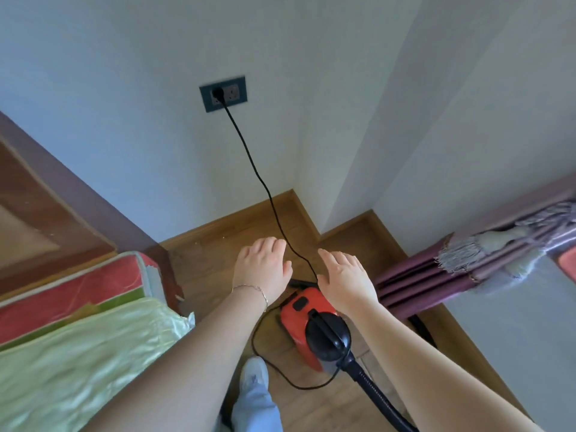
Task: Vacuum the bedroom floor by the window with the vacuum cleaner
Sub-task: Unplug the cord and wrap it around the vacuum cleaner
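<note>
A red and black vacuum cleaner [307, 328] sits on the wooden floor [212, 263] below my arms. Its black hose [378, 397] runs off toward the bottom right. Its black cord [249, 157] hangs from a plug in a dark wall socket [223, 93] down to the machine, passing between my hands. My left hand [263, 266] and my right hand [346, 279] both stretch forward above the vacuum, fingers straight, holding nothing. Neither touches the cord or the vacuum.
A bed with a green sheet [81, 347] and red mattress edge [78, 288] fills the lower left, its brown headboard [40, 213] behind. Bunched purple curtains [436, 275] stand at the right by the wall. My shoe [254, 374] is on the floor beside slack cord.
</note>
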{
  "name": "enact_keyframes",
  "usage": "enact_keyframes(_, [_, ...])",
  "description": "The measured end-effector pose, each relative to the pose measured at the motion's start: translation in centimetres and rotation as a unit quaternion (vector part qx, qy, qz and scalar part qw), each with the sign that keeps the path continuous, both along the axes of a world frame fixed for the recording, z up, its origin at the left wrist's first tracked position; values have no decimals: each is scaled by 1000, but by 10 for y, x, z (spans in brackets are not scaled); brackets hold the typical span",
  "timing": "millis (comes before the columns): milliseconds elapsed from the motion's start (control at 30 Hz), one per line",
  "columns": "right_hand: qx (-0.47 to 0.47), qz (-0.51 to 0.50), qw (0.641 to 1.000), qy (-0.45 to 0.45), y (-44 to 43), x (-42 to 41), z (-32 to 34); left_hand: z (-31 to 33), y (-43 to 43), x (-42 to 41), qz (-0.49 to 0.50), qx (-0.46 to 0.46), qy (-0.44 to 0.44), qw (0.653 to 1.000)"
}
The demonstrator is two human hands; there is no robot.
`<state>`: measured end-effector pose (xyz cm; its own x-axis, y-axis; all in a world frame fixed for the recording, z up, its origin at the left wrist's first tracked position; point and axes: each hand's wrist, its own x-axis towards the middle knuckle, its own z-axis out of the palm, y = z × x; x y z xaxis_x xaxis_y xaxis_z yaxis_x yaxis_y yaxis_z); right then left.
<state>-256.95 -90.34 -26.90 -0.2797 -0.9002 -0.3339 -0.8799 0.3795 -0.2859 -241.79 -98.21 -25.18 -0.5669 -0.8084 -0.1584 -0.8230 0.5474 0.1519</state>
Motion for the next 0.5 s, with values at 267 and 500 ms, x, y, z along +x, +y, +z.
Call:
enact_keyframes(267, [-7, 57, 998, 32, -61, 15, 95, 81, -53, 30, 24, -13, -5, 1000])
enact_keyframes(500, [-6, 84, 995, 50, -138, 30, 130, 116, -128, 50, 37, -34, -1, 999])
